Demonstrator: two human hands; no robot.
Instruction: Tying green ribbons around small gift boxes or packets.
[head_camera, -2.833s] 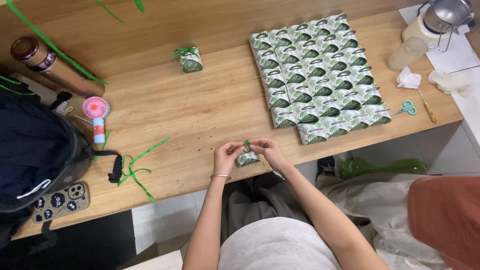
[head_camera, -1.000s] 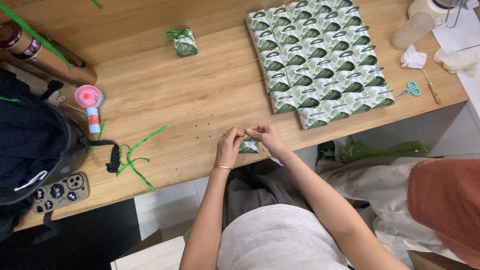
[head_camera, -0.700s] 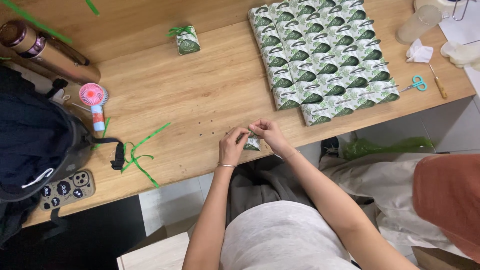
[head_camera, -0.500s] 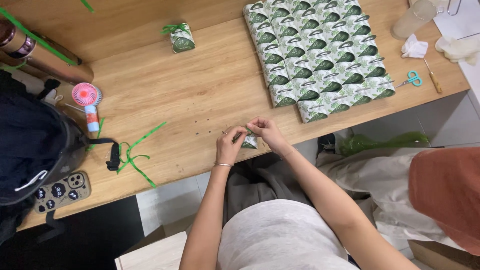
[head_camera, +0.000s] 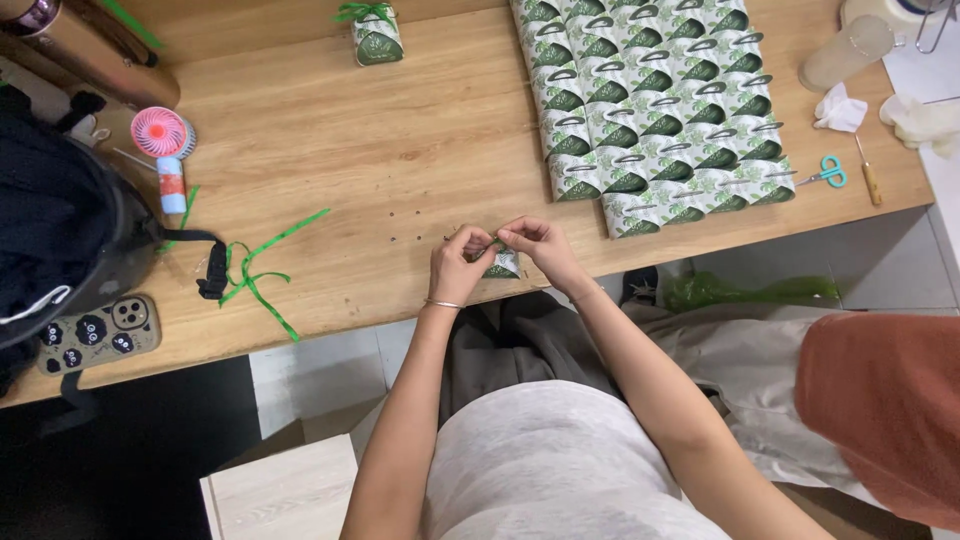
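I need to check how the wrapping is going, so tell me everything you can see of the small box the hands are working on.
The small green-and-white box looks like leaf-patterned paper or card, like the flat ones laid in rows further back on the wooden table. It sits at the table's near edge, mostly hidden. The left hand and right hand pinch at its top from both sides; only its lower front face shows. Whether a ribbon is on it cannot be told.

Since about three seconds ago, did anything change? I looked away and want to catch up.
Little changed. Both hands, left and right, keep their grip on the small green box at the table edge; they sit slightly further right along it. Nothing was let go. The box rows, ribboned box, ribbon, fan, phone and scissors stayed put.
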